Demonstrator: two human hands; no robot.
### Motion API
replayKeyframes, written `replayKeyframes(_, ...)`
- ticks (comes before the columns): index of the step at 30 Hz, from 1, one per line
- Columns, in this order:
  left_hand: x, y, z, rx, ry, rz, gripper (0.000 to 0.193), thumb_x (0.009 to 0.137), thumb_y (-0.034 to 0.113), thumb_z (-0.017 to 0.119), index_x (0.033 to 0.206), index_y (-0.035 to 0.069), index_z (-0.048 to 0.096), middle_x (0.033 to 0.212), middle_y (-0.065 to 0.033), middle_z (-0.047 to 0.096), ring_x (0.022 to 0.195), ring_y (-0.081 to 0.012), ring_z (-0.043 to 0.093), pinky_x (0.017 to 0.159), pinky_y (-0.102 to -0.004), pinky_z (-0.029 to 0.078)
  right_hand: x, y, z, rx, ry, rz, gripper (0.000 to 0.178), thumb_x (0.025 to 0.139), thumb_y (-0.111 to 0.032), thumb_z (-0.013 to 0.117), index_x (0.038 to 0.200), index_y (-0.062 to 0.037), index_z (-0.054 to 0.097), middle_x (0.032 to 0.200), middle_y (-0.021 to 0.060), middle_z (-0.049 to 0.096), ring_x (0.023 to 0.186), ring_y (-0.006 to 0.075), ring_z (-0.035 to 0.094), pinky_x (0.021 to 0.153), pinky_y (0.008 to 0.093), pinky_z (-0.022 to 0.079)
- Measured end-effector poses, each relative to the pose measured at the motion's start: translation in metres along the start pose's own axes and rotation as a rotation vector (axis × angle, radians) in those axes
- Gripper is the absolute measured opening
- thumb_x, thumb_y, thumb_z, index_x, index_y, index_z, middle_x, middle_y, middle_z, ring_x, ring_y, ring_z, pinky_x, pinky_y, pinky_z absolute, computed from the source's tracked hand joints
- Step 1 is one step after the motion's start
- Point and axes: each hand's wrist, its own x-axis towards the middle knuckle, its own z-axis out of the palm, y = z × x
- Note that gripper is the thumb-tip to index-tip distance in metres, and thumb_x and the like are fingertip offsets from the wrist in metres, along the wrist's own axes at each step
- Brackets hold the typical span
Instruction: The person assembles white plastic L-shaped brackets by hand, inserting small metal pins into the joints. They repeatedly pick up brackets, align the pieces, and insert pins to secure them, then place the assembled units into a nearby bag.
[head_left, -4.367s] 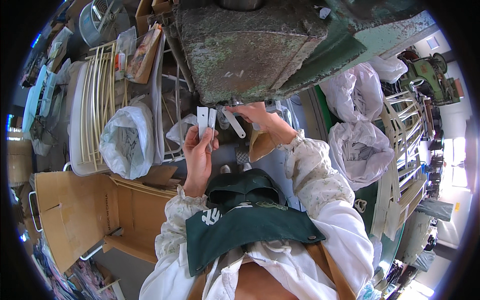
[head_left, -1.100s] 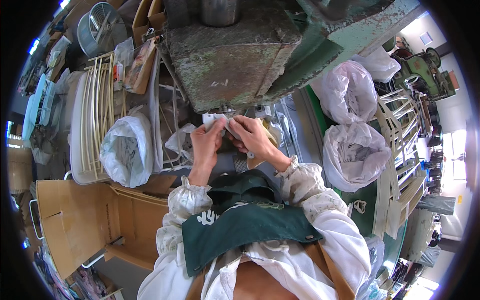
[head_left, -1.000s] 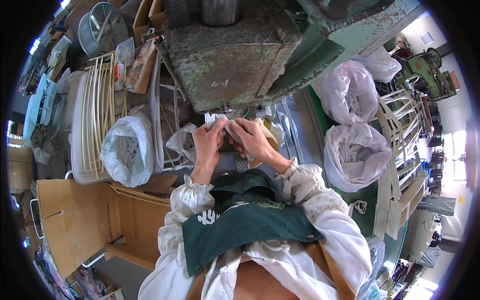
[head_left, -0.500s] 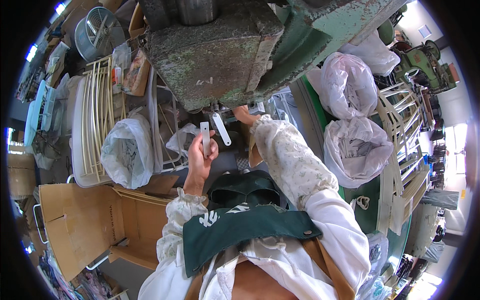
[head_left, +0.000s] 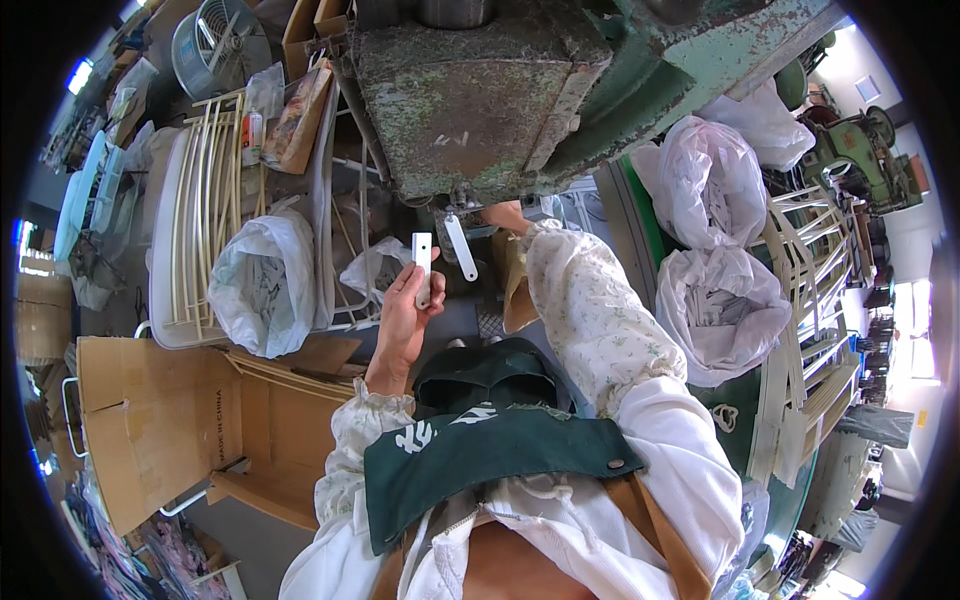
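- Left hand (head_left: 400, 320) grips a flat white strip (head_left: 422, 268) upright, just near the green press (head_left: 480, 100).
- Right hand (head_left: 503, 215) reaches under the press, mostly hidden; grip unclear, second white strip (head_left: 461, 247) beside it.
- Plastic bag (head_left: 262, 290) sits left.

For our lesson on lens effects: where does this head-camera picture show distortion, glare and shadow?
Head view: fisheye bends the wooden slat racks near the rim; daylight washes out the right edge; the press shades the right hand beneath it; the left hand and its white strip look sharp.

White bags (head_left: 262, 285), cardboard box (head_left: 150, 420), possibly a fan (head_left: 208, 42).
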Motion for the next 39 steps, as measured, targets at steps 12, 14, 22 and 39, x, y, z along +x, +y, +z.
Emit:
replayKeyframes(12, 0.005, -0.002, 0.001, 0.019, 0.022, -0.002, 0.038, 0.1, 0.019, 0.042, 0.135, 0.005, 0.044, 0.082, -0.002, 0.054, 0.065, -0.0077, 0.045, 0.058, -0.0222, 0.036, -0.009, -0.014, -0.053, 0.234, 0.015, 0.099, 0.04, 0.083, -0.024, 0.055, 0.118, -0.0055, 0.057, 0.119, 0.0173, 0.058, 0.111, 0.0321, 0.054, 0.096, 0.0389, 0.04)
replayKeyframes(14, 0.005, -0.002, -0.003, 0.016, 0.042, 0.0, 0.038, 0.1, 0.018, 0.042, 0.136, 0.005, 0.043, 0.083, -0.0022, 0.053, 0.065, -0.0077, 0.045, 0.058, -0.0223, 0.036, -0.008, -0.022, -0.055, 0.158, -0.005, 0.095, 0.038, 0.082, -0.024, 0.057, 0.116, -0.0053, 0.059, 0.118, 0.0166, 0.059, 0.11, 0.0326, 0.054, 0.096, 0.0395, 0.04)
replayKeyframes(22, 0.014, 0.0, 0.008, 0.121, 0.004, 0.031, 0.015, 0.1, 0.017, 0.041, 0.102, 0.006, 0.052, 0.084, -0.0059, 0.057, 0.058, -0.007, 0.045, 0.054, -0.0219, 0.035, -0.016, 0.016, -0.051, 0.154, 0.011, 0.163, 0.055, 0.065, -0.028, 0.078, 0.113, -0.0089, 0.059, 0.117, 0.0169, 0.056, 0.107, 0.0392, 0.051, 0.09, 0.0445, 0.042)
replayKeyframes(39, 0.011, 0.011, 0.003, 0.352, 0.132, 0.162, 0.025, 0.099, 0.021, 0.047, 0.102, 0.002, 0.063, 0.074, -0.004, 0.062, 0.05, -0.0036, 0.043, 0.043, -0.0187, 0.028, 0.014, -0.183, -0.185, 1.029, -0.059, 0.488, 0.04, 0.076, -0.023, 0.079, 0.103, -0.0016, 0.058, 0.085, 0.0011, 0.06, 0.068, 0.008, 0.053, 0.057, 0.0244, 0.043)
